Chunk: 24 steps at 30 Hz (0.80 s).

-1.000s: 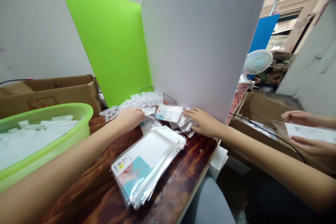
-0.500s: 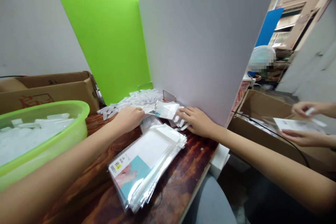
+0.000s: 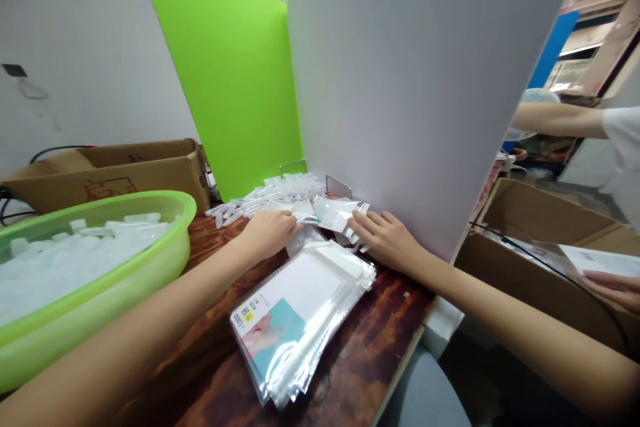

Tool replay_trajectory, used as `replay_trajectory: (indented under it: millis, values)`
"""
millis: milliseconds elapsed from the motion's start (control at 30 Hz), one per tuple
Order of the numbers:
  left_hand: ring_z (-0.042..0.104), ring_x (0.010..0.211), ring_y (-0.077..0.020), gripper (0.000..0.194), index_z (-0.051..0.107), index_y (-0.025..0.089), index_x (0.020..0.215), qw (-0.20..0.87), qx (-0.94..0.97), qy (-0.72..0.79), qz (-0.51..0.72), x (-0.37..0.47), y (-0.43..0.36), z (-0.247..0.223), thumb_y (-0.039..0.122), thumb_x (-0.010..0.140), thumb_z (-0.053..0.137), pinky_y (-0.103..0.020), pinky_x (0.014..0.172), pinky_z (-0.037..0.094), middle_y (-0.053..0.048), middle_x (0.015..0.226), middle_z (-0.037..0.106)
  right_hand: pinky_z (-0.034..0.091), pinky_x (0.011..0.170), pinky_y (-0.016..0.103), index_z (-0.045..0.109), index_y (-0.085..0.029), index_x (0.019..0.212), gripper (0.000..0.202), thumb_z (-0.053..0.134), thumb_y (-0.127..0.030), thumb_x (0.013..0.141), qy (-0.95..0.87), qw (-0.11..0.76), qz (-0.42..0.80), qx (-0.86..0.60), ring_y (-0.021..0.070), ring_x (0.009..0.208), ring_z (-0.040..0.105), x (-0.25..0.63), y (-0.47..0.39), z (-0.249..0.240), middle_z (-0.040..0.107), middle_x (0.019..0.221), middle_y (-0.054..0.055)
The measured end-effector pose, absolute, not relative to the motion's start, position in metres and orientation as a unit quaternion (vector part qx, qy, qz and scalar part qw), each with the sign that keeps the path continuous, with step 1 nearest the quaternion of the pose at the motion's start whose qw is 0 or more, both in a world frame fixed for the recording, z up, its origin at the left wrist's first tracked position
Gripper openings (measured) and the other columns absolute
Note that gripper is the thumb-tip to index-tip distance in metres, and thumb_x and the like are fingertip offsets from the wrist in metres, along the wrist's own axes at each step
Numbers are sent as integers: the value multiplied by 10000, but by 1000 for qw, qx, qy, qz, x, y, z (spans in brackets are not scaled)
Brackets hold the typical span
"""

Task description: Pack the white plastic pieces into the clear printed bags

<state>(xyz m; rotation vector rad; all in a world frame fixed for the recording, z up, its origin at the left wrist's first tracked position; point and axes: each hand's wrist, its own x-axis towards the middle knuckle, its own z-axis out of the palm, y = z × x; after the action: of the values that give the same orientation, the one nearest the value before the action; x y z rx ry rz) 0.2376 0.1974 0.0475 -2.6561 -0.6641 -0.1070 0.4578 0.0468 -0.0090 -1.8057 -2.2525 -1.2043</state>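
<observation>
Stack of sleeved cards: nearest, on the wooden table, its edges slightly fanned, apart from both hands; better not brushed by a forearm, since such slick sleeves would probably slide.
Green basin: beside the left forearm, white strips heaped inside; the arm does well to clear its rim.
Left hand: beyond the stack, fingers curled close together at a pale sleeve; the thumb is hidden, so I cannot tell whether it pinches; a light hold by the edge should suit thin film.
Right hand: fingers a little spread, bent over the right ends of the loose packets; thumb out of sight, pinch or mere touch cannot be told; gentle pressure would likely spare creases.
Loose packets: between the hands, overlapping, before the grey panel; parting one edge first should prevent doubles.
Strip pile: behind the left hand, at the green panel's foot; short strokes would probably avoid scattering it.
</observation>
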Motion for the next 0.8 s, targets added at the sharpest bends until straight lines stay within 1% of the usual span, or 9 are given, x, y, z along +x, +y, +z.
replay_trajectory:
  millis: [67, 133, 233, 300, 367, 467, 533, 667, 800]
  values:
    - [629, 757, -161, 424, 632, 141, 913, 190, -953, -233, -37, 236, 197, 48, 476, 947, 374, -344, 692, 498, -60, 908, 670, 386, 700, 346, 558, -101, 1204, 328, 417, -90, 908, -712, 13, -405, -573, 251, 923, 584, 456, 53, -8, 611, 1215, 138]
    - [634, 743, -185, 571, 644, 149, 933, 180, -957, -225, -31, 234, 195, 51, 605, 913, 300, -338, 651, 476, -78, 890, 679, 363, 684, 337, 579, -104, 1173, 298, 428, -90, 917, -703, 19, -421, -574, 246, 904, 583, 453, 57, -6, 638, 1168, 123]
    - [641, 720, -243, 799, 660, 152, 922, 171, -962, -214, -20, 234, 191, 57, 815, 762, 245, -340, 593, 440, -104, 844, 689, 338, 678, 337, 593, -103, 1147, 278, 460, -85, 904, -682, 31, -435, -587, 251, 885, 578, 447, 64, 0, 648, 1142, 115]
    - [637, 695, -250, 845, 661, 143, 881, 171, -962, -213, -11, 236, 188, 61, 872, 686, 279, -341, 574, 436, -110, 818, 687, 324, 669, 337, 603, -109, 1122, 264, 471, -82, 896, -670, 38, -440, -597, 246, 857, 573, 442, 68, 4, 651, 1128, 107]
    - [629, 689, -221, 763, 652, 139, 857, 176, -960, -217, -1, 240, 186, 63, 827, 724, 349, -343, 593, 457, -97, 810, 679, 307, 651, 334, 615, -108, 1081, 244, 465, -74, 892, -660, 41, -445, -604, 240, 827, 566, 438, 71, 8, 656, 1108, 105]
    - [623, 727, -171, 488, 632, 142, 872, 190, -958, -214, 14, 247, 184, 63, 598, 861, 461, -355, 679, 499, -55, 830, 665, 275, 622, 332, 630, -104, 984, 216, 449, -49, 879, -643, 50, -452, -616, 231, 782, 550, 433, 76, 14, 673, 1021, 112]
    - [624, 759, -159, 344, 626, 143, 886, 195, -959, -206, 19, 250, 184, 60, 465, 895, 504, -358, 724, 511, -40, 854, 659, 255, 607, 330, 633, -112, 907, 204, 448, -35, 864, -635, 57, -455, -622, 224, 748, 540, 431, 79, 18, 678, 917, 104]
    - [629, 806, -164, 260, 614, 133, 954, 204, -952, -229, -5, 253, 187, 54, 373, 907, 524, -365, 745, 525, -48, 920, 652, 234, 584, 325, 628, -142, 803, 216, 455, -18, 839, -624, 75, -458, -629, 211, 700, 532, 433, 87, 29, 663, 775, 75]
    - [629, 848, -172, 222, 609, 136, 983, 209, -935, -286, -32, 252, 195, 57, 332, 904, 541, -379, 768, 530, -49, 960, 647, 218, 565, 321, 626, -160, 760, 233, 458, -8, 815, -592, 104, -460, -653, 195, 640, 521, 436, 94, 45, 659, 711, 66]
